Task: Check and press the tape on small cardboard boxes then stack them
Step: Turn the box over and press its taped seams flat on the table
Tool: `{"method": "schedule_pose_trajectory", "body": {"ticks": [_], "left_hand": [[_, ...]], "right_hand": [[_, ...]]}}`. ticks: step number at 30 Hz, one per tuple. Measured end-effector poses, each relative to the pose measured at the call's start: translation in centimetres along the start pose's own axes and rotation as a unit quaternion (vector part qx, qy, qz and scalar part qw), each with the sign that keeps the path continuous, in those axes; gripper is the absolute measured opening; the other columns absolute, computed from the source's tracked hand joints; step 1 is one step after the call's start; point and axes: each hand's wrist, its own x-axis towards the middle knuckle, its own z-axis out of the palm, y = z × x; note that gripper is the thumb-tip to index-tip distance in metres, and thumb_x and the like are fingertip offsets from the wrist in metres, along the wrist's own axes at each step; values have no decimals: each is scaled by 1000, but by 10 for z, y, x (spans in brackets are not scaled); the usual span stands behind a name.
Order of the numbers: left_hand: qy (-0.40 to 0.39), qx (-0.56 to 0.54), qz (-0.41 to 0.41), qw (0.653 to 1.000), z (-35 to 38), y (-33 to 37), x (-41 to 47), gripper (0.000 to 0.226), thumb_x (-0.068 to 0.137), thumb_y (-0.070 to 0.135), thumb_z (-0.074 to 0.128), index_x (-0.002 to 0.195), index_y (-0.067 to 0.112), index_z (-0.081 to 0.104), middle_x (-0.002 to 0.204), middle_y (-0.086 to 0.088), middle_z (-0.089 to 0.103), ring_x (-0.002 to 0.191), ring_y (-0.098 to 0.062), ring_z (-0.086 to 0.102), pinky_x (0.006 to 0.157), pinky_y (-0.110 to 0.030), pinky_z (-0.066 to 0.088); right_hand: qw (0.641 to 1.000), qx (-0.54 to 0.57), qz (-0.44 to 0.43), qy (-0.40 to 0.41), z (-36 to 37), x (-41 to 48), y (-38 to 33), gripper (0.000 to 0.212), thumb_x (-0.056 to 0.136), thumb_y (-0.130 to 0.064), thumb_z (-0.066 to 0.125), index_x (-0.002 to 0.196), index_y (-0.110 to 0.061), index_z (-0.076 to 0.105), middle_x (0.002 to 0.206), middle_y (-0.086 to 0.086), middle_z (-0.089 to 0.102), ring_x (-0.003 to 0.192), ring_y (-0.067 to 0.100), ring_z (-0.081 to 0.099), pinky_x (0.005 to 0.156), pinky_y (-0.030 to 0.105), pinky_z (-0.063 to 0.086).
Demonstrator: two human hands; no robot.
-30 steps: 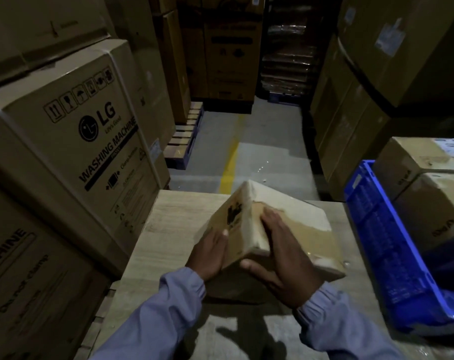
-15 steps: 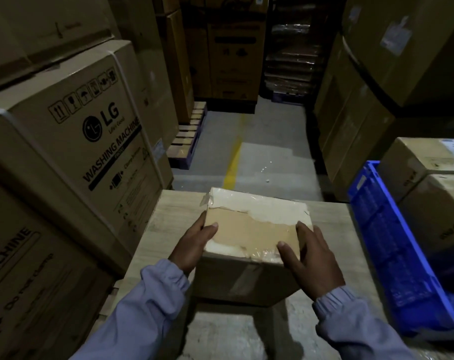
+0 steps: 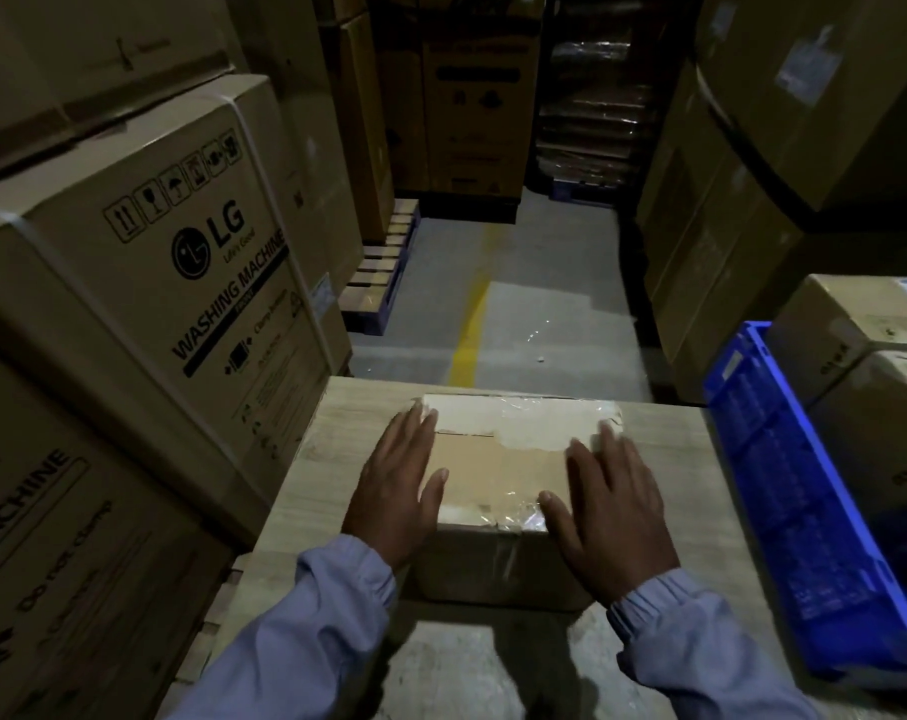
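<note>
A small cardboard box (image 3: 498,470) sits flat on the pale wooden table (image 3: 316,459), its top covered with shiny clear tape and a torn white patch along the far edge. My left hand (image 3: 397,491) lies flat with straight fingers on the box's left top edge. My right hand (image 3: 610,506) lies flat on the right top edge, fingers straight and spread. Both press down on the taped top. Light blue sleeves cover both wrists.
Large washing machine cartons (image 3: 155,283) stand stacked close on the left. A blue plastic crate (image 3: 784,491) holding more small cardboard boxes (image 3: 856,324) sits at the table's right. Tall cartons line the right side. A concrete aisle with a yellow line (image 3: 467,324) runs ahead.
The box went from tilted on an edge in both hands to lying flat on the table. Both hands moved from gripping its sides to resting flat on its top.
</note>
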Motion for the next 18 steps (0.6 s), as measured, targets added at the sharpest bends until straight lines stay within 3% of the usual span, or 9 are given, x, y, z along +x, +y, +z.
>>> {"method": "schedule_pose_trajectory", "body": {"ticks": [2, 4, 9, 14, 16, 18], "left_hand": [[-29, 44, 43, 998, 3, 10, 0, 67, 92, 47, 33, 152, 18, 28, 160, 0, 18, 148, -16, 13, 119, -34, 13], [-55, 76, 70, 993, 8, 18, -3, 60, 94, 41, 29, 148, 18, 37, 157, 0, 29, 147, -17, 23, 120, -37, 14], [-72, 111, 74, 988, 9, 18, 0, 56, 94, 36, 28, 144, 18, 45, 151, 0, 42, 142, -14, 33, 119, -37, 18], [-70, 169, 96, 978, -4, 23, 11, 53, 91, 41, 37, 135, 19, 56, 143, -3, 52, 135, -18, 46, 112, -36, 28], [-74, 194, 107, 972, -3, 25, 18, 59, 92, 45, 35, 139, 14, 51, 150, -10, 42, 141, -23, 36, 117, -40, 23], [-96, 190, 106, 971, 1, 24, 20, 70, 94, 52, 25, 151, 13, 31, 160, -8, 22, 149, -22, 18, 121, -36, 4]], "right_hand": [[997, -6, -68, -42, 2, 2, -7, 76, 92, -67, 20, 142, -16, 44, 153, 12, 36, 142, 32, 32, 113, 46, 27], [993, -34, -96, -50, 7, 2, -13, 71, 96, -61, 15, 141, -17, 46, 150, 10, 41, 140, 31, 35, 115, 44, 26], [993, -52, -90, -47, 11, 1, -15, 61, 96, -54, 27, 138, -18, 52, 147, 9, 46, 137, 30, 41, 110, 46, 35], [993, -28, -106, -40, -3, 18, -7, 62, 88, -62, 34, 128, -21, 58, 136, 6, 55, 123, 28, 53, 96, 41, 45], [993, -23, -101, -56, -8, 30, -1, 76, 86, -67, 24, 140, -19, 47, 147, 6, 44, 134, 27, 42, 106, 40, 35], [992, -50, -91, -73, -4, 34, 2, 87, 84, -71, 10, 152, -19, 26, 160, 5, 21, 147, 23, 19, 117, 36, 14]]}}
